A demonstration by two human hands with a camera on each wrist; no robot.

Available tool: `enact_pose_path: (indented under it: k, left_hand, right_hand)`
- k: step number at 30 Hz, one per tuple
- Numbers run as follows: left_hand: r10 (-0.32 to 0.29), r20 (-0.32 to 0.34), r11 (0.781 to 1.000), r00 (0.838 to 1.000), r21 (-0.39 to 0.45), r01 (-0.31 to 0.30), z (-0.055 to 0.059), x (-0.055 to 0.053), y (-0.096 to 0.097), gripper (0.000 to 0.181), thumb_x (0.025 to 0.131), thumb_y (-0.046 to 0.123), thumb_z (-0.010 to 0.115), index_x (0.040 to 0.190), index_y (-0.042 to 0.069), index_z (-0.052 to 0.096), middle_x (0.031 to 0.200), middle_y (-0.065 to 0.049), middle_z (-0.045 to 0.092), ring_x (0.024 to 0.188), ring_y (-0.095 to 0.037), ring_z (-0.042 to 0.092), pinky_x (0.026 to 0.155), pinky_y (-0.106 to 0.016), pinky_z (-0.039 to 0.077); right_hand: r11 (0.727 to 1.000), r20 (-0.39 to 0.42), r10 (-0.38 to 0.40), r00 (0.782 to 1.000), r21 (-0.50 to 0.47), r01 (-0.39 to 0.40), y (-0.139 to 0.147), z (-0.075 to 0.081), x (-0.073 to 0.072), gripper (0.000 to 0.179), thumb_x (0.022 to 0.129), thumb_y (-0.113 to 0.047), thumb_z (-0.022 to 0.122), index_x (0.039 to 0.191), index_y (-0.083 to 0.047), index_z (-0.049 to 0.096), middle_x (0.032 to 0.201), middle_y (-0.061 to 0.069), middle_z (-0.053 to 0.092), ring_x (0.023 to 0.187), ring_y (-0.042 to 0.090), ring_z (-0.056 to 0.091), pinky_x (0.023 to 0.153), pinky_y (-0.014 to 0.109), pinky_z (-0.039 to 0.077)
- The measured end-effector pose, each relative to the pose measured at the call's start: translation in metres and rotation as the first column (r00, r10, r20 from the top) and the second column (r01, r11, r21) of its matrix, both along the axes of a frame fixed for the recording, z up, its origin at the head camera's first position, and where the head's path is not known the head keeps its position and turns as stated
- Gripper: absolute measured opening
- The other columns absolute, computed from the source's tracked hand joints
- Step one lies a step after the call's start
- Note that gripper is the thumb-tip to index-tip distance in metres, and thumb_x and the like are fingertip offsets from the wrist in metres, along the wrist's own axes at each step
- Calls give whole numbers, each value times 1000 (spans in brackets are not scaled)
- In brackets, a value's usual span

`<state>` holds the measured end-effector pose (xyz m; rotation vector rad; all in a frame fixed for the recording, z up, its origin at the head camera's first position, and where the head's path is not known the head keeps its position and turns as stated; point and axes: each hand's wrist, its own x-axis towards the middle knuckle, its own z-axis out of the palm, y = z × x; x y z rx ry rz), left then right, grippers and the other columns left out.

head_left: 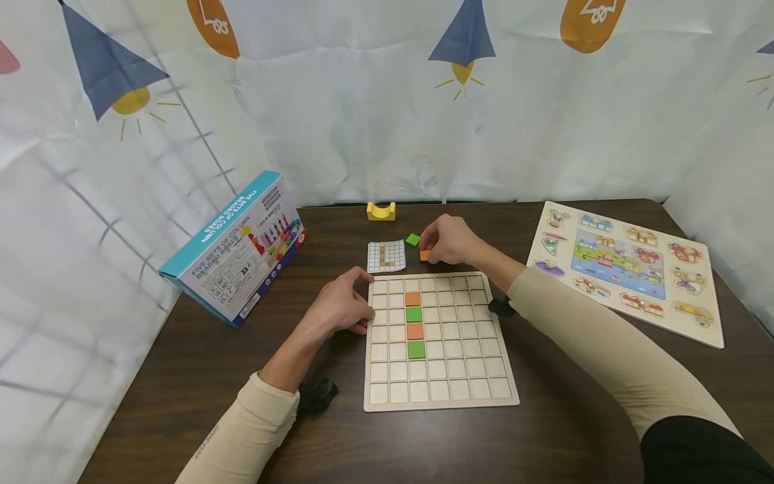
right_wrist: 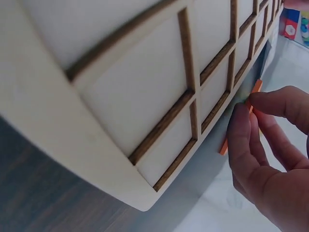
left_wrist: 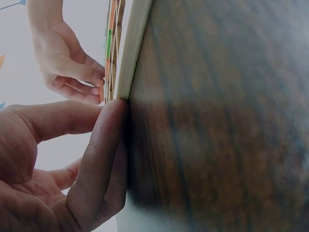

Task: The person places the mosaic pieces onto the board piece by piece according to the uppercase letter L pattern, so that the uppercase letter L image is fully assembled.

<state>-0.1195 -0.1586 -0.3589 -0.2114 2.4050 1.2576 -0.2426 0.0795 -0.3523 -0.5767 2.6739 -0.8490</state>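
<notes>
A wooden grid board [head_left: 442,406] lies on the table, with orange and green tiles alternating down one column. At its left edge, fingers of my left hand [head_left: 341,302] touch the rim; the left wrist view shows a fingertip [left_wrist: 115,113] against the board's side. Beyond the far edge, my right hand [head_left: 450,240] pinches an orange tile [head_left: 424,255] between thumb and fingers. Orange also shows below those fingers in the right wrist view, partly hidden. A green tile [head_left: 413,239] lies just left of the right hand, beside a small printed pattern card [head_left: 396,257].
A yellow arched block [head_left: 381,212] stands at the table's back edge. On the left is a beaded-toy box [head_left: 242,249]. A picture puzzle board [head_left: 623,269] lies at the right, partly behind the right forearm. A patterned curtain [head_left: 363,101] hangs behind the table.
</notes>
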Motion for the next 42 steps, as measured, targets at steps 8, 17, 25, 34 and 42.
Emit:
enact_pose_path:
  k: [8,17,25,34,42]
  left_hand:
    - [4,5,1000,1000,1,-4,0,1,0,66,85,-3,73,144,15,50,92,-16,66,67,-22,69,59,-35,66]
    - [1,6,1000,1000,-3,-1,1,1,0,66,85,-2,73,144,15,50,92,-16,67,66,-22,70,59,-35,66]
    - [2,3,1000,1000,-5,-2,0,1,1,65,86,-3,74,144,14,50,92,-16,67,66,-22,70,59,-35,66]
    - [0,-2,1000,1000,-12,0,0,1,1,66,85,-2,74,144,15,50,91,-16,68,65,-22,70,58,-34,65]
    - [1,-2,1000,1000,-28,-1,0,1,1,65,86,-1,74,144,15,49,91,-16,68,66,-22,70,58,-33,65]
  right_hand:
    - [999,32,-8,999,-41,9,3,2,9,24,79,0,79,100,-9,80,100,7,75,95,24,67,78,34,58]
    - [996,33,28,999,-83,-25,7,5,21,24,81,0,76,103,-9,79,100,7,74,95,24,66,80,36,58]
    - [990,51,52,997,-137,-45,13,2,30,25,80,1,73,102,-9,79,97,6,75,91,21,66,77,32,58]
    - [988,69,59,996,-147,-48,16,2,43,28,80,2,75,104,-11,79,96,5,74,90,20,65,77,30,57]
    - [981,71,87,994,-181,-73,18,7,58,28,80,3,74,104,-11,80,95,4,75,88,19,65,77,30,58]
